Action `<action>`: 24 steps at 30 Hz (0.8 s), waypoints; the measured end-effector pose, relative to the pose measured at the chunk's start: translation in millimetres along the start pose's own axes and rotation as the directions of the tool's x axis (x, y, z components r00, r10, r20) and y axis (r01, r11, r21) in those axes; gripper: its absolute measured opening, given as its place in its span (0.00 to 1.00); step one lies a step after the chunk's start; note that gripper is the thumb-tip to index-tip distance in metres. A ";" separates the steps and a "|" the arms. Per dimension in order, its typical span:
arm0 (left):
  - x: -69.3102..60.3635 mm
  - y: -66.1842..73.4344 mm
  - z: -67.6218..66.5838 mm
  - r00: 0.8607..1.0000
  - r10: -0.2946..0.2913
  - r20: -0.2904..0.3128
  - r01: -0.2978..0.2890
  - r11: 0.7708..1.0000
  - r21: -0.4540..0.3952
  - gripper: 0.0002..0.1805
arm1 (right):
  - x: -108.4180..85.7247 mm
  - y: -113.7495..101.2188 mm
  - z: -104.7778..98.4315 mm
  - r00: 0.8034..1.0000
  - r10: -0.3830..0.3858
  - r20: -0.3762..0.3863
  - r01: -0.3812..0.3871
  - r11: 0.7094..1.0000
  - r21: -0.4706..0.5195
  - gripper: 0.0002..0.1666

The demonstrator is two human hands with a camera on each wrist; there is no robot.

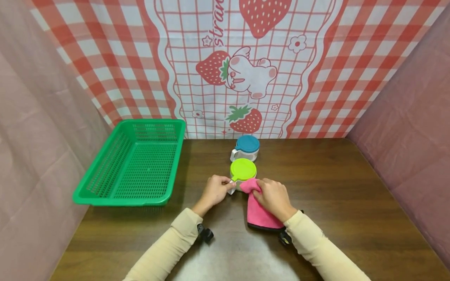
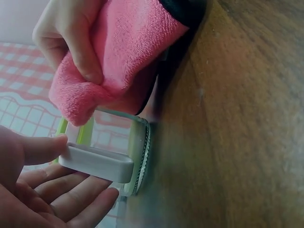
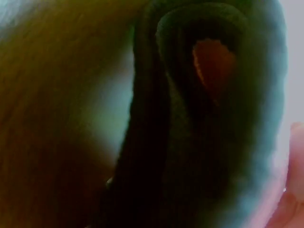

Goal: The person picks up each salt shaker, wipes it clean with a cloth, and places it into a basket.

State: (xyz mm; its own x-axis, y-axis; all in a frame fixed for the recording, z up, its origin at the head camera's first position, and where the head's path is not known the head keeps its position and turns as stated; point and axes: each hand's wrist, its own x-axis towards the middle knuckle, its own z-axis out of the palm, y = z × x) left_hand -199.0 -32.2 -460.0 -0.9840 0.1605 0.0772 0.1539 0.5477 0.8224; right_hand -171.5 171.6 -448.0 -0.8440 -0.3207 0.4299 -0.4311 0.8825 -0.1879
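Observation:
A glass jar with a lime-green lid stands upright near the middle of the table. My left hand pinches its white handle between thumb and fingers, with the other fingers stretched out beneath. A folded pink cloth with a dark edge hangs from my right hand, which grips it from above. The cloth's bunched tip lies against the jar's upper side near the lid. In the right wrist view the blurred dark edge of the cloth hides the right hand's fingertips.
Just behind stands a second glass jar with a blue lid and a white handle. To the left is a green perforated plastic basket. A red-checked strawberry curtain hangs along the table's back edge.

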 end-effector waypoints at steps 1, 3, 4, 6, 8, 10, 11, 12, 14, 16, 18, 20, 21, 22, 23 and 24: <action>0.2 0.3 -0.3 1.000 0.002 0.000 -0.002 1.000 0.001 0.10 | 0.7 0.3 1.2 1.000 0.001 0.003 -0.001 1.000 -0.003 0.10; 0.5 0.7 -0.8 1.000 0.006 -0.002 -0.006 1.000 0.003 0.09 | 1.6 0.2 2.7 1.000 0.007 0.010 -0.007 1.000 -0.005 0.09; 0.7 0.7 -0.9 1.000 0.005 -0.005 -0.005 1.000 0.007 0.09 | 1.8 0.0 3.5 1.000 0.010 0.014 -0.010 1.000 -0.004 0.09; 0.9 0.7 -0.8 1.000 0.003 -0.010 -0.003 1.000 0.016 0.09 | 1.7 -0.2 5.7 0.999 0.017 0.028 -0.017 1.000 -0.009 0.08; 0.7 0.7 -0.8 1.000 0.008 -0.012 -0.008 1.000 0.029 0.09 | 1.2 -0.7 8.2 0.998 0.026 0.049 -0.025 1.000 -0.016 0.08; 0.4 0.9 -0.7 1.000 0.008 -0.014 -0.008 0.999 0.038 0.09 | 1.2 -0.5 11.7 0.996 0.036 0.080 -0.034 0.999 -0.030 0.10; 0.3 1.0 -0.8 1.000 0.010 -0.015 -0.009 0.999 0.042 0.09 | 1.4 -0.3 13.6 0.994 0.039 0.097 -0.036 0.999 -0.039 0.11; 0.1 1.2 -0.8 1.000 0.013 -0.016 -0.013 0.999 0.048 0.09 | 1.9 0.1 15.6 0.993 0.042 0.112 -0.037 0.998 -0.048 0.13; -0.5 1.8 -0.9 1.000 0.017 -0.020 -0.016 0.998 0.053 0.09 | 2.9 1.0 18.6 0.990 0.047 0.136 -0.039 0.997 -0.063 0.16; -0.8 2.3 -0.8 1.000 0.015 -0.024 -0.013 0.998 0.054 0.09 | 3.8 1.9 20.7 0.988 0.047 0.148 -0.037 0.997 -0.072 0.18; -1.1 2.8 -0.6 1.000 0.010 -0.027 -0.009 0.999 0.053 0.09 | 3.9 2.2 20.7 0.988 0.051 0.146 -0.042 0.997 -0.069 0.17; -1.2 3.2 -0.3 1.000 0.006 -0.027 -0.004 0.999 0.052 0.09 | 3.0 2.0 18.9 0.988 0.061 0.144 -0.051 0.996 -0.067 0.16; -1.2 3.2 -0.1 1.000 0.002 -0.028 -0.001 0.999 0.054 0.09 | 2.2 1.7 17.4 0.988 0.066 0.139 -0.057 0.996 -0.062 0.15; -1.1 3.2 0.1 1.000 -0.001 -0.027 0.003 0.999 0.054 0.09 | 1.4 1.1 15.5 0.989 0.070 0.134 -0.063 0.996 -0.056 0.13; -1.1 3.2 0.3 1.000 -0.003 -0.027 0.004 0.998 0.055 0.09 | 0.6 0.7 13.6 0.989 0.072 0.127 -0.066 0.997 -0.051 0.11; -1.2 3.1 0.6 1.000 -0.005 -0.026 0.006 0.998 0.055 0.10 | -0.2 0.2 11.8 0.990 0.072 0.118 -0.067 0.997 -0.045 0.09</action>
State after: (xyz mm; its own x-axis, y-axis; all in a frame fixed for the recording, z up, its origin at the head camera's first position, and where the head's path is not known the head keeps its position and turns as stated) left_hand -197.3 -30.3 -457.9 -0.9867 0.1368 0.0879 0.1526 0.5926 0.7909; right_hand -175.2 167.8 -458.5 -0.9046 -0.2945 0.3082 -0.3585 0.9167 -0.1764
